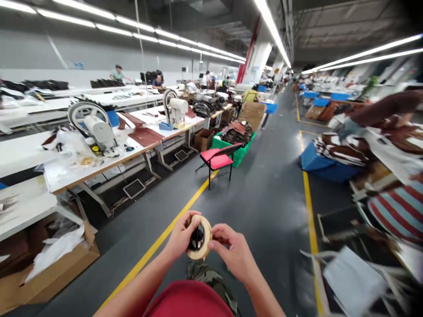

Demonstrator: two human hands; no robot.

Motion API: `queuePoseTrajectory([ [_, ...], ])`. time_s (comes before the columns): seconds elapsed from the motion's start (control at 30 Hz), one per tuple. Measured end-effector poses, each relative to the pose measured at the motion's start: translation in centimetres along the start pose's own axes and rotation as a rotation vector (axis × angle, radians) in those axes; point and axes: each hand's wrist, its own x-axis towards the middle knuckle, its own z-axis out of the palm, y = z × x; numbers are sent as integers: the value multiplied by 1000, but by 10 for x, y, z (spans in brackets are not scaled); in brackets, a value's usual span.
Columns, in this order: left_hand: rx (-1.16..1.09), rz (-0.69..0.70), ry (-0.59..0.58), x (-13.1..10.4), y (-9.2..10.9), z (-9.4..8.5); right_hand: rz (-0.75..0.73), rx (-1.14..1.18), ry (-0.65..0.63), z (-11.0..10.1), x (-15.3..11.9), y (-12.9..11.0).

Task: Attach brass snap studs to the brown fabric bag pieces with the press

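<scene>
I held a roll of tape (206, 233) in front of me, above the grey floor (261, 202).
My left grip (181, 234) pinched the pale ring at its left side, thumb across the front; my right grip (231, 251) was curled, thumb and fingertips at the ring's right edge, though I could not tell whether they pinched the tape's end. Ahead, a red chair (222, 162) stood near a green bin (245, 152) heaped with dark pieces. To my left, a long desk (102, 165) carried two sewing machines (97, 127) and brown pieces (145, 136); to my right, a blue bin (313, 160) sat beyond a yellow line (307, 193).
</scene>
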Motion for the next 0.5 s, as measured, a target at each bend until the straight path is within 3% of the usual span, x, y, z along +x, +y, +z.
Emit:
queuePoseTrajectory([
  [0.17, 52, -47, 75, 132, -2, -17, 17, 16, -116, -36, 142, 23],
  [0.33, -10, -93, 193, 241, 1, -40, 26, 239, -156, -50, 275, 31],
  [0.5, -78, -174, 243, 354, -20, -69, 31, 191, -186, -63, 405, 63],
])
